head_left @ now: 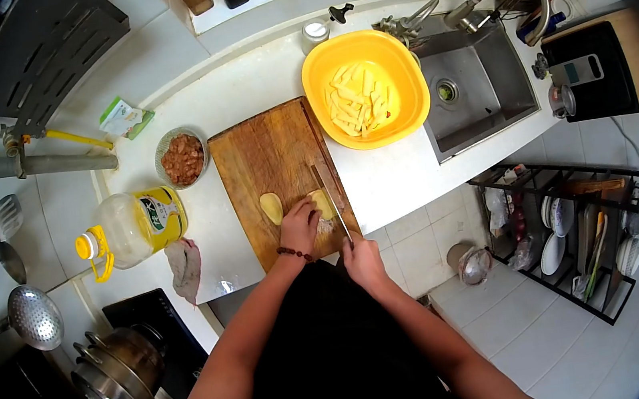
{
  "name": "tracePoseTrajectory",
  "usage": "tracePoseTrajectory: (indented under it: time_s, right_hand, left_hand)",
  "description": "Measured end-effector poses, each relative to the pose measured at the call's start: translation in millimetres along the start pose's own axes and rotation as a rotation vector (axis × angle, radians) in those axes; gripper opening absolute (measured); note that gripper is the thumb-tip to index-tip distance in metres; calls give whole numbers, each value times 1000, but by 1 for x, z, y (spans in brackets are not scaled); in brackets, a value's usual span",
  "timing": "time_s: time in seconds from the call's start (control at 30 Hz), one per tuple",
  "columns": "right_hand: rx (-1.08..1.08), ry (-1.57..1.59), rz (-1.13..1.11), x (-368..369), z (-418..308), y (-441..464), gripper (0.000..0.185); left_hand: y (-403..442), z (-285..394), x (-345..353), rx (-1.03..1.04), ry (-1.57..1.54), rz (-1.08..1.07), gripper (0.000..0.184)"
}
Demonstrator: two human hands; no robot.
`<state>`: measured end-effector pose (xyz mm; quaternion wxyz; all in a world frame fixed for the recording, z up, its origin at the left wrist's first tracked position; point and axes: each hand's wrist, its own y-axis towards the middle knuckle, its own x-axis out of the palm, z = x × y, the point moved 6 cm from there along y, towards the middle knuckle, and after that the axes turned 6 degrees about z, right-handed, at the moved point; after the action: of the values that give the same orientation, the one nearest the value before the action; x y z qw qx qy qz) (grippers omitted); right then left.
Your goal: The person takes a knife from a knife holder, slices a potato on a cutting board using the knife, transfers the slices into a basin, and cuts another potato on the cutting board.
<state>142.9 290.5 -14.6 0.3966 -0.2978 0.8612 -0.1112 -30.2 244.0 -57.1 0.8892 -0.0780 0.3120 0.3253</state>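
Note:
On the wooden cutting board (265, 154), my left hand (301, 228) has its fingertips bent down onto a piece of peeled potato (323, 204), holding it against the board. My right hand (363, 261) grips a kitchen knife (336, 212) by the handle, at the board's near right edge. The blade points away from me and stands along the right part of the potato piece; whether it is cutting in, I cannot tell. A flat potato half (271, 207) lies left of my fingers. Beyond the board's far right corner, a yellow basin (411, 111) holds many cut potato strips (355, 102).
Left of the board are a bowl of raw-looking meat pieces (183, 159), an oil jug (134, 228) and a grey cloth (184, 270). A steel sink (475, 90) is set in at the right. Steel pots (121, 375) stand at lower left. A dish rack (566, 235) stands below right.

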Motion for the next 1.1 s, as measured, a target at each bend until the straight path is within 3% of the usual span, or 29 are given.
tracePoseTrajectory:
  time_s: [0.93,1.1]
  right_hand:
    - [-92,-24,9,12,6,2,27]
    - [-154,-30,-6,18,9,11,15]
  left_hand:
    - [3,-3,4,-80,33,-19,24]
    - [4,1,2,-57,45,-28,24]
